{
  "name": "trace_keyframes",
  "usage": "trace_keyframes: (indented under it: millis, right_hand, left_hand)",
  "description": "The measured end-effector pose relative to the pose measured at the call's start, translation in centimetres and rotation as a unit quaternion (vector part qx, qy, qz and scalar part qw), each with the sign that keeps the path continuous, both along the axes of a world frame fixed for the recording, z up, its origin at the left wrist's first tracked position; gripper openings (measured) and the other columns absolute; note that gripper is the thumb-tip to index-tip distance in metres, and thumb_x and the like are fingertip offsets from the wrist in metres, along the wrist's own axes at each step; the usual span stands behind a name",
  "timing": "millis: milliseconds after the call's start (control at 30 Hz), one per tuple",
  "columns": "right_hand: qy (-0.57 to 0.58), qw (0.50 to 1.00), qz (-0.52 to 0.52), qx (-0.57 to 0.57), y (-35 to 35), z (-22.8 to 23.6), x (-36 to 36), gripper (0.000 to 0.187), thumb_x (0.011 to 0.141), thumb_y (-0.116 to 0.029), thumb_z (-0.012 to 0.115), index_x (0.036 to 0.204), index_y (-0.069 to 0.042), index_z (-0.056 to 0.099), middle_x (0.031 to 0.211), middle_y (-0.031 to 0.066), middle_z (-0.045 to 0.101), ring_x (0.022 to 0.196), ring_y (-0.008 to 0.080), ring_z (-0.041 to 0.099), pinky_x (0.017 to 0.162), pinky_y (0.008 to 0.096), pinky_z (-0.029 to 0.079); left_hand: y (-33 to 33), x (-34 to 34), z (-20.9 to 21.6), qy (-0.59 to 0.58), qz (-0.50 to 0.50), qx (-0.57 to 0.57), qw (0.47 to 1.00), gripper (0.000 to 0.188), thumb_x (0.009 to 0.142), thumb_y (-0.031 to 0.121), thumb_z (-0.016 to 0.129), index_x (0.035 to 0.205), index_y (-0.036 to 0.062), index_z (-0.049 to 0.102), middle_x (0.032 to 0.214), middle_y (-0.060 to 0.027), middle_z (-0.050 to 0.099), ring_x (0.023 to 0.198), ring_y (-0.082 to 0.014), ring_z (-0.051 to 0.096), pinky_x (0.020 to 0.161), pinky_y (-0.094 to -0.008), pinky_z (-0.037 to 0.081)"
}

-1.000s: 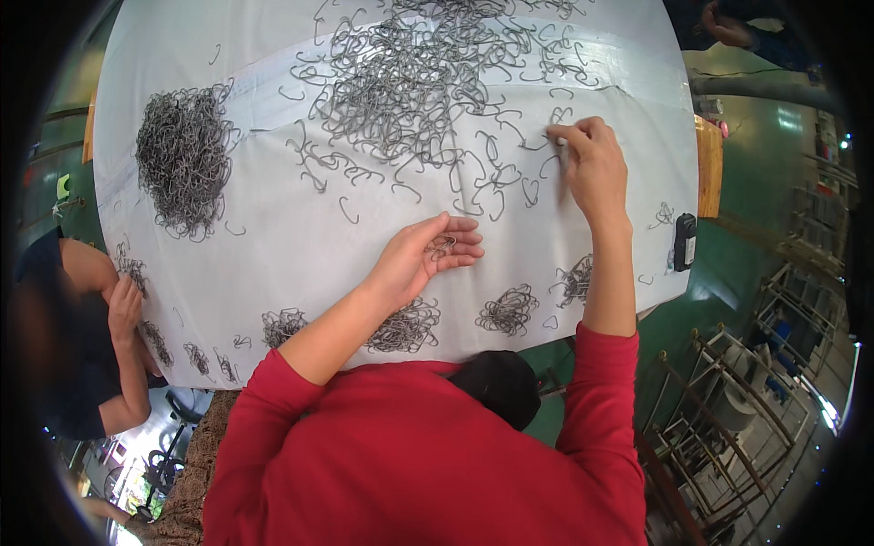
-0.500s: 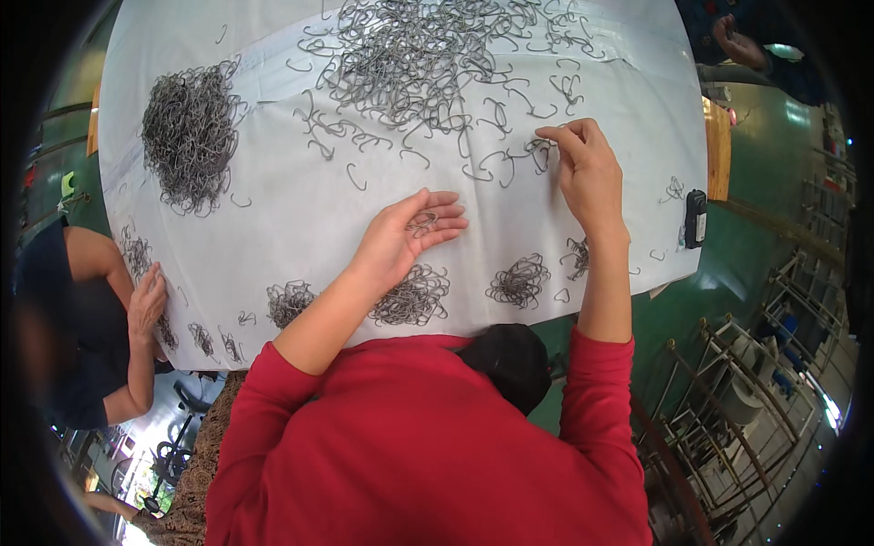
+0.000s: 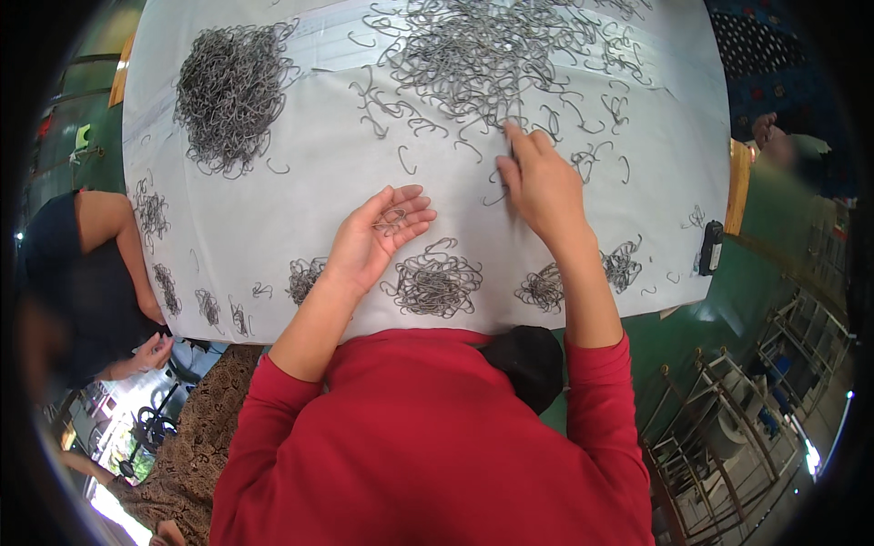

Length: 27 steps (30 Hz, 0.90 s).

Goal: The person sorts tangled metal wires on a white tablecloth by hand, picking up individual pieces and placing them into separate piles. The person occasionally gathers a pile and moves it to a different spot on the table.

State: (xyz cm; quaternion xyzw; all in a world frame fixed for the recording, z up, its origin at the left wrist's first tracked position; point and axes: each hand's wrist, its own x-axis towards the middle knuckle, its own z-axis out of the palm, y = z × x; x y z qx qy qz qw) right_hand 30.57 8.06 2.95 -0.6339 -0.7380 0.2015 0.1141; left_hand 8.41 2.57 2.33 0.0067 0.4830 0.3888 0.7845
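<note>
The right hand (image 3: 546, 187) has swung leftward from the stray hooks at the right, and its fingertips now reach the near edge of the big loose spread of bent wire hooks (image 3: 492, 59), so the reaching is at a different patch of the same spread. Its thumb and index finger stand a little apart, but the hand is blurred, and I cannot tell whether a hook sits between them. The left hand (image 3: 369, 238) has changed little: palm up, fingers stretched out and loosely spread, with a few wire hooks (image 3: 391, 218) resting on the palm rather than pinched. That small batch is therefore still in the hand and has not been put down. The view has shifted too, and the small heap between the forearms (image 3: 435, 284), partly covered by the left arm 0.5 s ago, now shows whole. Of the 4 small heaps along the near edge, the heap behind the right forearm (image 3: 539, 289) is partly hidden, while the heap to its right (image 3: 622, 266) has come clear of the arm. The dense dark heap (image 3: 232, 96) lies well apart at the left on the white table covering (image 3: 319, 205). A co-worker's hand (image 3: 150, 353) at the left has gone from the hooks to below the table edge.
</note>
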Motion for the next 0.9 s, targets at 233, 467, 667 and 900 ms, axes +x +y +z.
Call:
trace_keyframes:
  millis: [233, 467, 667, 900]
  right_hand:
    - [0.061, 0.997, -0.017, 0.043, 0.8, -0.1, -1.6, 0.021, 0.081, -0.013, 0.06, 0.102, -0.014, 0.064, 0.088, 0.0059, 0.056, 0.072, 0.0283, 0.06, 0.061, 0.0382, 0.049]
    - [0.057, 0.995, -0.067, 0.043, 3.6, -0.4, 2.8, 0.018, 0.083, -0.01, 0.058, 0.098, -0.017, 0.064, 0.092, 0.0041, 0.057, 0.075, 0.0253, 0.059, 0.063, 0.0362, 0.048]
    - [-0.072, 0.995, 0.071, 0.014, 6.7, 0.1, 1.9, 0.007, 0.083, -0.009, 0.058, 0.089, -0.012, 0.06, 0.088, 0.0048, 0.055, 0.077, 0.025, 0.058, 0.064, 0.0379, 0.046]
    - [-0.026, 0.997, 0.069, 0.038, 4.2, -0.1, 1.3, 0.006, 0.082, -0.009, 0.057, 0.086, -0.007, 0.055, 0.085, 0.0092, 0.055, 0.079, 0.0292, 0.056, 0.065, 0.0412, 0.045]
  left_hand:
    - [-0.2, -2.7, 0.2, 0.015, 0.056, 0.006, 0.998, 0.038, 0.094, 0.024, 0.045, 0.115, -0.0072, 0.051, 0.106, -0.0166, 0.059, 0.1, -0.0273, 0.06, 0.087, -0.0336, 0.051]
    - [-0.5, -5.4, -1.2, 0.021, 0.073, 0.006, 0.997, 0.037, 0.094, 0.024, 0.046, 0.115, -0.0065, 0.052, 0.104, -0.0156, 0.059, 0.098, -0.0259, 0.06, 0.085, -0.0326, 0.052]
    - [-0.2, -5.3, -1.5, 0.02, 0.07, 0.008, 0.997, 0.037, 0.094, 0.024, 0.046, 0.114, -0.0068, 0.052, 0.103, -0.0155, 0.06, 0.095, -0.0262, 0.061, 0.084, -0.0326, 0.053]
    - [0.0, -5.1, -1.8, 0.026, 0.059, 0.037, 0.997, 0.041, 0.096, 0.025, 0.041, 0.115, -0.0094, 0.05, 0.106, -0.0195, 0.059, 0.098, -0.0293, 0.061, 0.085, -0.0343, 0.052]
